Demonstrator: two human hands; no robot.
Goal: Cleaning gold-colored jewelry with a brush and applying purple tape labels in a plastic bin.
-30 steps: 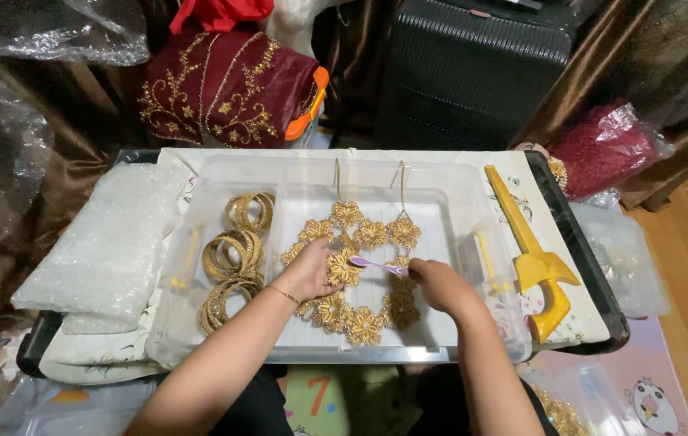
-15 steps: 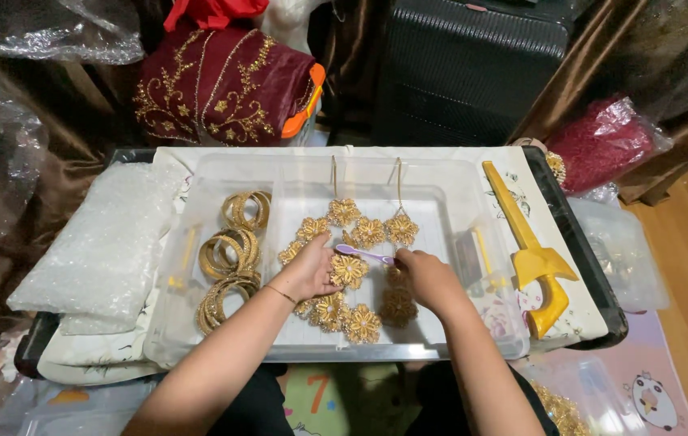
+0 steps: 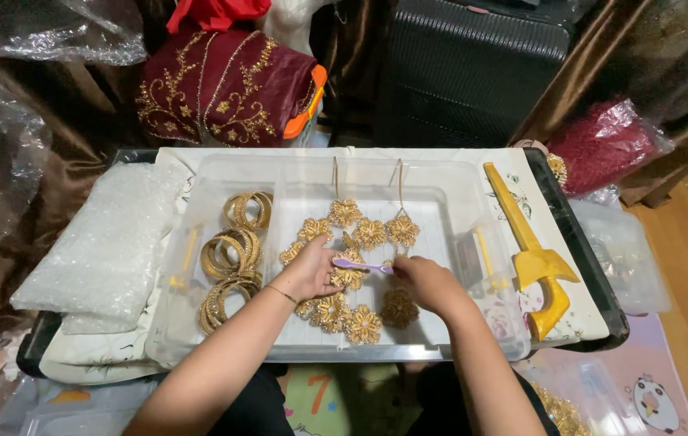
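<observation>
A gold necklace of flower-shaped pieces (image 3: 370, 232) lies in a clear plastic tray (image 3: 441, 182). My left hand (image 3: 312, 270) presses on the necklace's left side and holds one gold flower. My right hand (image 3: 425, 282) grips a small purple brush (image 3: 356, 264) whose head touches the flower by my left fingers. More gold flowers (image 3: 360, 323) show below my hands.
Several gold bangles (image 3: 235, 258) lie at the tray's left. A yellow gun-shaped tool (image 3: 534, 262) rests on the white cloth at right. A bag of clear beads (image 3: 106, 242) sits at left, a maroon embroidered bag (image 3: 223, 85) and a black suitcase (image 3: 473, 64) behind.
My right hand has shifted slightly with the purple brush across the necklace. My left hand stays on the gold flowers.
</observation>
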